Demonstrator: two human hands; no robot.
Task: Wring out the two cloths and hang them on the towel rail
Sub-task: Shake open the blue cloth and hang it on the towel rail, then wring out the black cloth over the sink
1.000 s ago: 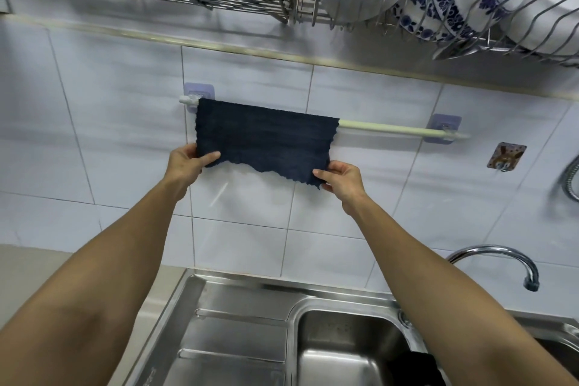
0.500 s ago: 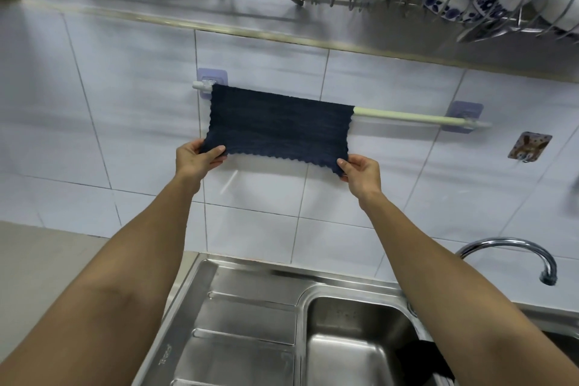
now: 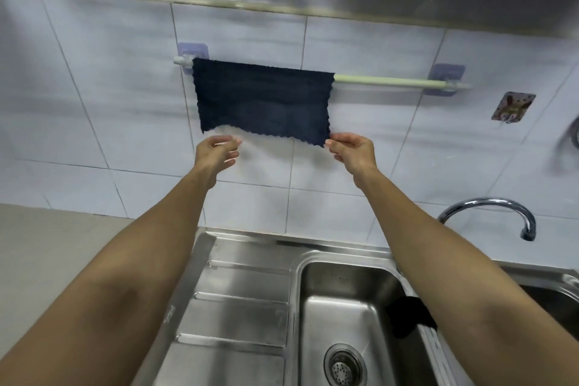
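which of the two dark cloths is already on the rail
The spread-out cloth, draped over the rail. The other cloth sits bunched on the sink divider, behind the right forearm.

Cloth (image 3: 263, 100) hangs on rail (image 3: 391, 82); sink (image 3: 341, 316) below, tap (image 3: 488, 213) right.

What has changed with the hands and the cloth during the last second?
The left hand let go of the cloth's lower corner and now hangs open just below it. The right hand still pinches the other corner. The cloth stays draped over the rail.
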